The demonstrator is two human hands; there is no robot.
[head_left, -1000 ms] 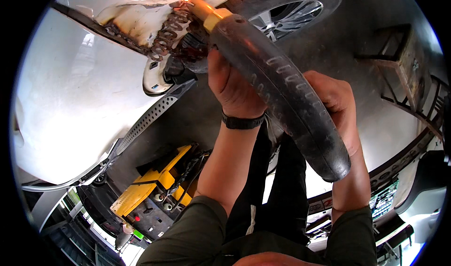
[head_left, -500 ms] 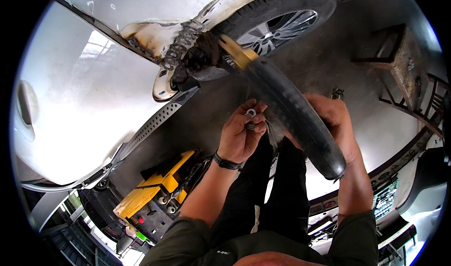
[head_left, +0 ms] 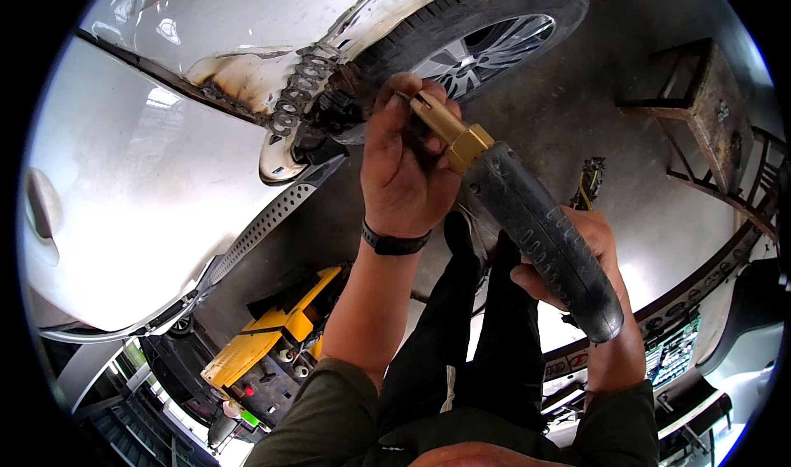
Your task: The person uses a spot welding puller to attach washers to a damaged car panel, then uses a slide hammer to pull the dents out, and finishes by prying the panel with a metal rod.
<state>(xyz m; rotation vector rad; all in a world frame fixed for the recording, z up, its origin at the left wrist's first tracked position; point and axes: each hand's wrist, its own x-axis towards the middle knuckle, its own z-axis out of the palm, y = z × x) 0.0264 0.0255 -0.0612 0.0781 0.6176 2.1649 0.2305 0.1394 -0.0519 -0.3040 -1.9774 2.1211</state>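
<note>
A dent-pulling weld gun (head_left: 540, 228) with a black ribbed handle and a slotted brass tip (head_left: 441, 121) slants up and left in front of me. My right hand (head_left: 593, 236) is closed round its handle, partly hidden behind it. My left hand (head_left: 404, 174) is raised to the brass tip, fingers closed beside it, with a thin metal edge showing at the tip's end. The washers in that hand are mostly hidden by the fingers. Just beyond, a row of grey ring washers (head_left: 301, 88) stands along the scorched, dented edge of the white car panel (head_left: 222, 22).
A car wheel (head_left: 486, 46) is beyond the gun. A perforated side step (head_left: 264, 215) runs along the car's lower edge. On the floor stand a yellow machine (head_left: 272, 327) at lower left and a worn wooden stool (head_left: 700, 117) at right. A small tool (head_left: 589, 183) lies beyond my right hand.
My left hand has moved up and away from me, bringing the washers to the brass tip. The gun has shifted slightly down and right, turning so that its brass tip shows more fully.
</note>
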